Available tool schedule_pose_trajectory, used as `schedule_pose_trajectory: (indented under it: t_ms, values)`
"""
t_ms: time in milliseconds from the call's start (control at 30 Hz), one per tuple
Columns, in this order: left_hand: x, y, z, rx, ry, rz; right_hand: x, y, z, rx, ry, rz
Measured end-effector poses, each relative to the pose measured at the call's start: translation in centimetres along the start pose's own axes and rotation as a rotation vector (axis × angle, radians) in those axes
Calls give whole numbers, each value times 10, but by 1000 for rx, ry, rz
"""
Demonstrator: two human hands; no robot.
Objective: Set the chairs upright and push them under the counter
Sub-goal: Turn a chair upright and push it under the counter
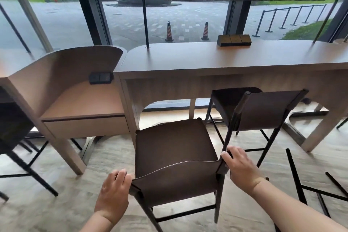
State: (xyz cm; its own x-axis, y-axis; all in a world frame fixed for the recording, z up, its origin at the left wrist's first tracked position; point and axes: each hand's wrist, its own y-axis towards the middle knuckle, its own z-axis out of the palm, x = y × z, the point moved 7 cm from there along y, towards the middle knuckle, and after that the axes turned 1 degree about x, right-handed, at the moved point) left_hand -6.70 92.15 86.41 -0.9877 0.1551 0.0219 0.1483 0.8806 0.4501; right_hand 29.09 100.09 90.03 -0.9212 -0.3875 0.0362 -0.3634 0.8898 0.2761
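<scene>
Both hands: left hand (113,192) and right hand (240,167) nearest to camera, each wrapped around one top corner of backrest, fingers curled over its edge.
Counter (207,58): ahead of both hands, long wooden top against window, open space under it.
Near chair (173,149): between the hands, standing upright on its legs, seat pointing toward counter, not yet under it.
Second chair (263,109): ahead of right hand and a little to its right, upright, seat partly under counter.
Black legs (301,184): low to the right of right hand, probably from chair lying on floor; rest hidden.
Handling: thin metal frame and moulded seat, likely light and stiff; backrest shell probably a little smooth, so corners near frame posts look the safest hold.
Pushing: probably even force from both hands, otherwise chair may turn or legs may catch on floor.
</scene>
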Motion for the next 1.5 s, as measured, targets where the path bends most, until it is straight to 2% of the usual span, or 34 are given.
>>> schedule_pose_trajectory:
  t_ms: [200,400,633,933,1367,1500]
  values:
    - [-11,11,6,19,-45,58,-21,4,4,-8,-5,-64]
    - [-47,30,17,148,-124,51,-61,-6,13,-44,38,-73]
    - [-74,41,32,223,-70,105,-98,-14,30,30,36,-34]
    - [-56,68,48,185,-86,87,-96,8,30,5,47,-123]
    - [-25,175,56,120,-29,152,-110,100,27,-28,2,-161]
    - [-13,203,58,114,1,149,-114,140,30,58,-40,-199]
